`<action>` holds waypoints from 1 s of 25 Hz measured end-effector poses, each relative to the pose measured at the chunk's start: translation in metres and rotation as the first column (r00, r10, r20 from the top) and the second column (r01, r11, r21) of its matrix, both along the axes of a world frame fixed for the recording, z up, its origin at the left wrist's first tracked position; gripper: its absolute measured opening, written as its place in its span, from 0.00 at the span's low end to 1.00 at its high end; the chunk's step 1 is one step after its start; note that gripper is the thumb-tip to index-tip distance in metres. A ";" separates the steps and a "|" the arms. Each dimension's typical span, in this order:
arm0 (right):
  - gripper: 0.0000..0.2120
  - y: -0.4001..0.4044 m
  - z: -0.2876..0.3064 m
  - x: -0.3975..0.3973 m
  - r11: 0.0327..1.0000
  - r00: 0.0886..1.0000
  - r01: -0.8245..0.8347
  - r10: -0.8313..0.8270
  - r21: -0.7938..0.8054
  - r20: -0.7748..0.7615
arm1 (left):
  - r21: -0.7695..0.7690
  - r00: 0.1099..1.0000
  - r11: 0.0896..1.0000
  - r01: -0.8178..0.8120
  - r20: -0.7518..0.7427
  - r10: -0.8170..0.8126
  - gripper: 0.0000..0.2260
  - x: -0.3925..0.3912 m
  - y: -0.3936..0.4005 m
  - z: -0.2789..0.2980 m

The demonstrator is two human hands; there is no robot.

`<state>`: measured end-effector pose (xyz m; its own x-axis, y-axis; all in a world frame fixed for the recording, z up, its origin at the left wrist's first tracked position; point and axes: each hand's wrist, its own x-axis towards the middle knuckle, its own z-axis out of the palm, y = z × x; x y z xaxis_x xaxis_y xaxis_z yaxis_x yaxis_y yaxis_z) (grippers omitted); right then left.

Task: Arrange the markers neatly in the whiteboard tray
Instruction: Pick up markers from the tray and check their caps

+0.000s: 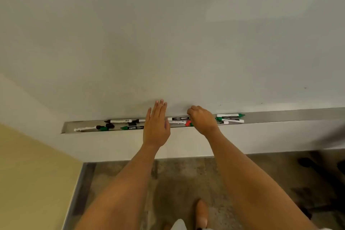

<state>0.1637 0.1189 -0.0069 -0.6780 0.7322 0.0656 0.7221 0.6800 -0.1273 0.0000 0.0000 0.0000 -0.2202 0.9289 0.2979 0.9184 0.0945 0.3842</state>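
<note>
Task partly complete: green-capped markers (230,118) lie grouped parallel at the right of the whiteboard tray (280,115), left-end markers (119,124) remain scattered, right hand (202,120) curls over a red-capped marker (179,122), grip hidden, left hand (156,127) flat, fingers (160,106) extended together.

One cam only, head-worn, wide-angle. You're looking fwd and steeply down, standing close to the whiteboard (168,33). Tray (280,115) crosses mid-frame w/ a slight tilt, within your arms' reach. Floor (177,183) fills the bottom edge. No 2nd view, so no overlap.
</note>
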 end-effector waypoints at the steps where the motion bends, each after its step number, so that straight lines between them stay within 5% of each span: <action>1: 0.07 0.004 -0.004 -0.006 0.998 0.997 -0.056 0.056 0.009 0.059 | -0.040 1.000 0.999 -0.013 0.027 0.014 0.25 0.000 0.002 -0.004; 11: 0.11 0.024 -0.031 -0.022 0.924 0.876 -0.380 0.350 0.029 0.332 | -0.051 0.996 0.995 -0.090 0.018 0.091 0.10 -0.007 0.014 -0.020; 15: 0.09 0.029 -0.036 -0.017 0.904 0.875 -0.420 0.383 0.074 0.295 | -0.015 0.993 0.996 -0.093 0.070 0.094 0.08 0.003 0.015 -0.029; 18: 0.15 0.028 -0.037 -0.004 0.899 0.926 -0.377 0.375 0.224 0.053 | -0.031 0.990 0.995 -0.090 0.110 0.093 0.08 0.017 0.020 -0.039; 21: 0.22 0.026 -0.040 0.023 0.947 0.906 -0.269 0.312 0.177 -0.288 | -0.064 0.991 0.997 -0.050 0.121 0.058 0.10 0.029 0.024 -0.048; 25: 0.20 0.031 -0.039 0.054 0.970 0.876 -0.192 0.236 0.147 -0.421 | -0.122 0.994 0.992 0.020 0.105 -0.007 0.14 0.044 0.047 -0.053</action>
